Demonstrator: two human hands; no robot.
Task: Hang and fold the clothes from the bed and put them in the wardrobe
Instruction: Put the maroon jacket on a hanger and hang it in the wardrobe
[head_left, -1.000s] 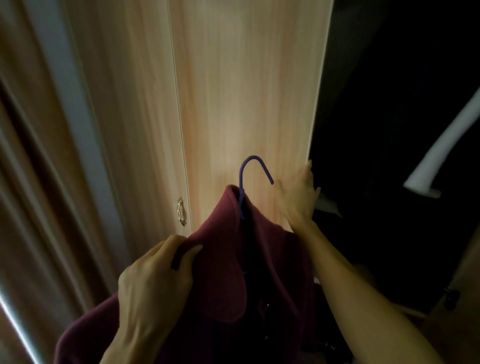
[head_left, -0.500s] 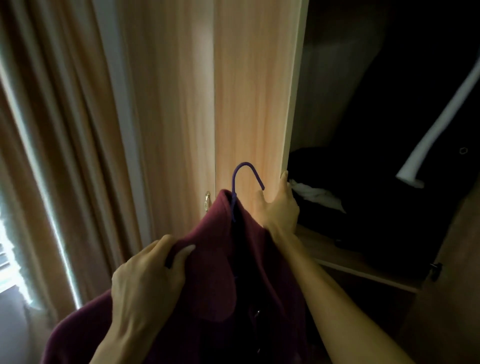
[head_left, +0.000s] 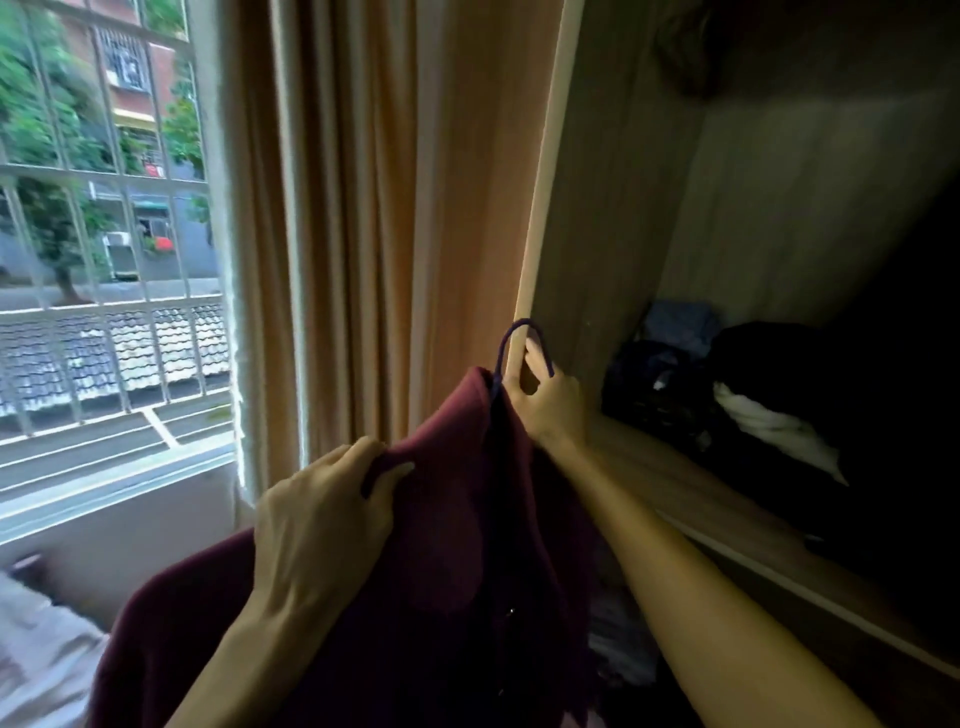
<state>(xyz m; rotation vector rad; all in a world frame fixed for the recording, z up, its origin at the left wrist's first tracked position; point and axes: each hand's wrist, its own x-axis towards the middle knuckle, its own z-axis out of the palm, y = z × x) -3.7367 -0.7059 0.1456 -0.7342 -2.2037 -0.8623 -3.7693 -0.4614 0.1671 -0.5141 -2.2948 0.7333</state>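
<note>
A maroon coat (head_left: 441, 561) hangs on a purple hanger whose hook (head_left: 519, 338) sticks up above the collar. My left hand (head_left: 322, 519) pinches the coat's shoulder at lower centre. My right hand (head_left: 550, 400) grips the edge of the wardrobe door (head_left: 540, 208), fingers wrapped round it just behind the hook. The door stands edge-on to me. The wardrobe interior (head_left: 779, 208) lies open to the right, dark, with a wooden shelf (head_left: 691, 499).
Piled dark and white clothes (head_left: 753, 410) lie on the shelf. Beige curtains (head_left: 353, 234) hang left of the door. A barred window (head_left: 104, 234) fills the left. A bit of the bed (head_left: 36, 665) shows at bottom left.
My right hand has swung the wardrobe door leftward until it stands edge-on. The view turned left, bringing in curtains and window. My left hand keeps its hold on the coat.
</note>
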